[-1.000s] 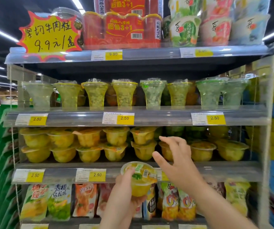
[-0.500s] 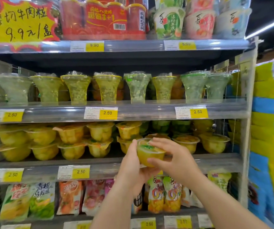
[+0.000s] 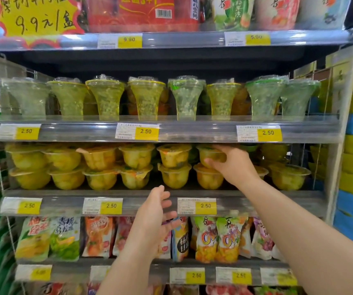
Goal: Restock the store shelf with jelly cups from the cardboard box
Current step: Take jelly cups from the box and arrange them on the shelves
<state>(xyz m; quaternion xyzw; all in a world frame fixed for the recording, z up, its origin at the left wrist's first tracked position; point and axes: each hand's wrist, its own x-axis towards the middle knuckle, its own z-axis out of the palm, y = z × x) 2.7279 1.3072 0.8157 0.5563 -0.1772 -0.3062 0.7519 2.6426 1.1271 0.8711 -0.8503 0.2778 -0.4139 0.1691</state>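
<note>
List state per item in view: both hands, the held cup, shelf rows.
right hand: fingers closed on jelly cup
jelly cup: upright, atop a lower cup, third shelf
left hand: open, empty, below that shelf
bowl cups: stacked two high, sealed
tall cups: upright, sealed, single front row
pouches: standing, bottom row

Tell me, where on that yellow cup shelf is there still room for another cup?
Right of the right hand, the top layer is open above the single cups, under the upper shelf rail. Leftward, the stacked cups stand two high and shoulder to shoulder, crowded. The left hand is empty, below.
</note>
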